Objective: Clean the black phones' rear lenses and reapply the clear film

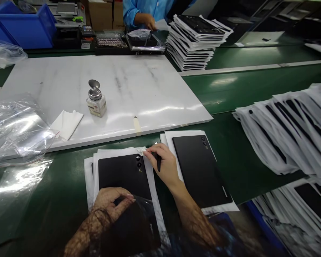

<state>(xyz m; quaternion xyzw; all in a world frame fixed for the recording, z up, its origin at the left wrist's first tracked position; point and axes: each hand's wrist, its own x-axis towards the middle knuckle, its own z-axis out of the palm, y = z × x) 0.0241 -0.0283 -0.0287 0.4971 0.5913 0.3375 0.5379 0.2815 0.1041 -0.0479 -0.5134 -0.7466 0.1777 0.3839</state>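
A black tablet (117, 171) lies back up on white sheets in front of me, its camera lenses at the top right corner. My left hand (113, 203) is closed over its lower half, thumb and fingers pinching the edge of a clear film (146, 205). Near the lens corner, my right hand (164, 164) pinches a small crumpled white wipe (141, 150). A dark pen-like tool (158, 162) is also tucked in that hand. To the right, a second black tablet (200, 171) rests on its own white sheet.
A glossy white board (149, 92) carries a small dispenser bottle (96, 101) with its lid up and a folded white cloth (66, 123). Clear plastic bags (18, 125) lie left. Stacked wrapped tablets stand behind (195, 43) and right (286, 125). Opposite is a co-worker's hand (148, 21).
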